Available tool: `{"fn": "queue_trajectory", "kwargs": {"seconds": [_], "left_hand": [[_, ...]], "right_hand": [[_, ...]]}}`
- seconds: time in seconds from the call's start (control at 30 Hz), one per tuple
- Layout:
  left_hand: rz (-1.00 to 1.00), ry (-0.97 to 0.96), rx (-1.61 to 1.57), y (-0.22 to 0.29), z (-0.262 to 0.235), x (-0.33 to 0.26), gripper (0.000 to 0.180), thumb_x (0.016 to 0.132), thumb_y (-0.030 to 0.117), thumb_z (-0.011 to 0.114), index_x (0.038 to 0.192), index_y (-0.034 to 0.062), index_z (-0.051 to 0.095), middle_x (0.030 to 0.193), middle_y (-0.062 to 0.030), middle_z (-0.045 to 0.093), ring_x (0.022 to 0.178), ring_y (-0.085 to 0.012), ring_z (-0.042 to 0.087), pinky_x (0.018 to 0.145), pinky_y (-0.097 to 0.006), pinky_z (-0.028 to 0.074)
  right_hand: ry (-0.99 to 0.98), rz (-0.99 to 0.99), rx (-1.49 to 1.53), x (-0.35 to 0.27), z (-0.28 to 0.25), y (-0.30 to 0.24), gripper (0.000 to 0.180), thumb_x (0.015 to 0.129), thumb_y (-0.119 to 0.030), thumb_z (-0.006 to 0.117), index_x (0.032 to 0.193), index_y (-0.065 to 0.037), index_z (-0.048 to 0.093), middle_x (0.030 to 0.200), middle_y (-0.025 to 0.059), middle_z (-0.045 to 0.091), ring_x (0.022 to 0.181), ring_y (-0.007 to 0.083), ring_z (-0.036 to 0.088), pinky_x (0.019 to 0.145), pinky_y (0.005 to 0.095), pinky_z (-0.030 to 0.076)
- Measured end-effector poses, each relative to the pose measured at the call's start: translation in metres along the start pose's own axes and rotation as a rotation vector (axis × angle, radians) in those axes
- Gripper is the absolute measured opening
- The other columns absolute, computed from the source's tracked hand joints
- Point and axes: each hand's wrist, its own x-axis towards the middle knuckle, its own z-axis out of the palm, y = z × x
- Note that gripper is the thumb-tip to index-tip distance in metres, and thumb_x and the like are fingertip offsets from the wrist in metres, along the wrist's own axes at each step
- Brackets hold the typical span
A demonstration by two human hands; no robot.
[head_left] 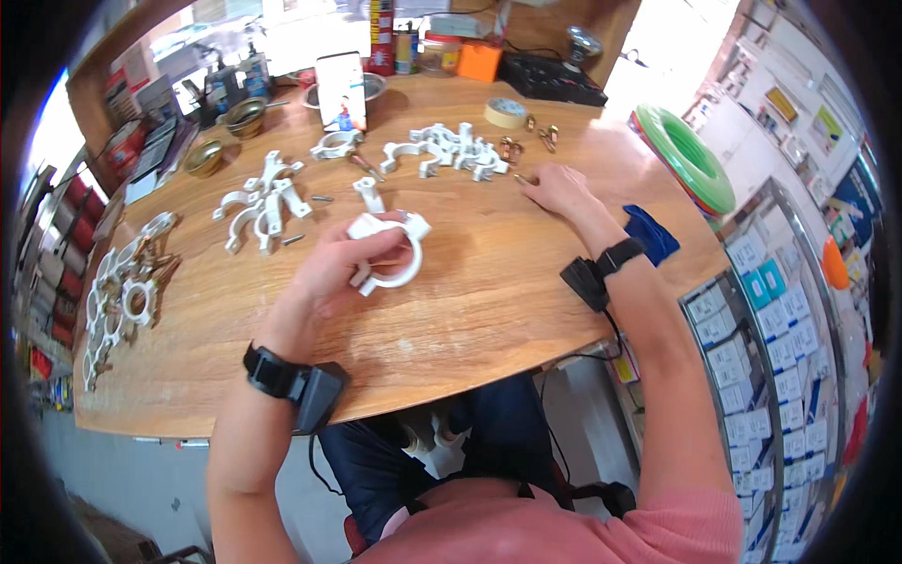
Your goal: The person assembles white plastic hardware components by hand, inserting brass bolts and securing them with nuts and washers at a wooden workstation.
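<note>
My left hand (331, 266) grips a white plastic pipe clamp (413, 267), its ring held above the wooden table. Just beyond it is a loose white clamp piece (368, 195). At the right, my right hand (564, 192) rests low over the tabletop, fingers pinched together. A small brownish tip shows at its fingertips, too small to name. Several brass-coloured screws (550, 139) lie a little beyond that hand. White clamp pieces form one pile (451, 148) at the back middle and another pile (252, 209) to the left. Joined ring clamps (138, 302) with long screws lie at the far left.
A phone (341, 92) leans upright against a bowl at the back. Masking tape (505, 113) sits behind the screws. Green hose coils (686, 158) stand past the table's right edge, near a dark blue cloth (650, 234). Brass bowls (204, 158) stand at back left.
</note>
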Motion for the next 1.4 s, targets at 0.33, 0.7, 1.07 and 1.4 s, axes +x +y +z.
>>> {"fn": "queue_trajectory", "kwargs": {"seconds": [0.33, 0.7, 1.07, 1.4], "left_hand": [[-0.016, 0.099, 0.195, 0.022, -0.001, -0.016, 0.046, 0.088, 0.043, 0.037, 0.09, 0.0022, 0.06, 0.061, -0.0021, 0.057, 0.036, -0.0038, 0.034, 0.034, -0.018, 0.026], [0.38, 0.114, -0.04, 0.023, 0.011, -0.018, 0.026, 0.086, 0.02, 0.049, 0.104, 0.0032, 0.056, 0.074, -0.0041, 0.06, 0.041, -0.0016, 0.042, 0.034, -0.015, 0.029], [0.392, 0.232, -0.049, 0.022, 0.006, -0.017, 0.023, 0.083, 0.015, 0.054, 0.102, 0.0017, 0.056, 0.071, -0.0047, 0.06, 0.045, -0.0028, 0.046, 0.035, -0.015, 0.031], [0.385, 0.298, -0.032, 0.02, 0.009, -0.014, 0.025, 0.085, 0.017, 0.05, 0.102, 0.0003, 0.055, 0.069, -0.0068, 0.058, 0.041, -0.0053, 0.043, 0.036, -0.016, 0.032]], "right_hand": [[0.096, -0.252, 0.928, -0.064, -0.082, -0.096, 0.019, 0.074, -0.016, 0.059, 0.075, 0.003, 0.057, 0.064, 0.0068, 0.059, 0.063, 0.0122, 0.057, 0.056, 0.0246, 0.045], [0.033, -0.698, 1.478, -0.099, -0.059, -0.159, 0.016, 0.078, 0.0, 0.057, 0.092, 0.003, 0.051, 0.083, 0.0086, 0.057, 0.077, 0.0127, 0.059, 0.067, 0.0227, 0.049], [0.266, -0.685, 1.157, -0.09, -0.05, -0.151, 0.019, 0.075, -0.01, 0.063, 0.089, 0.001, 0.057, 0.07, 0.0079, 0.059, 0.058, 0.0105, 0.054, 0.053, 0.0233, 0.044], [0.223, -0.642, 1.219, -0.088, -0.043, -0.148, 0.019, 0.076, -0.01, 0.062, 0.091, 0.0, 0.058, 0.07, 0.0091, 0.059, 0.063, 0.0122, 0.057, 0.058, 0.0231, 0.046]]}}
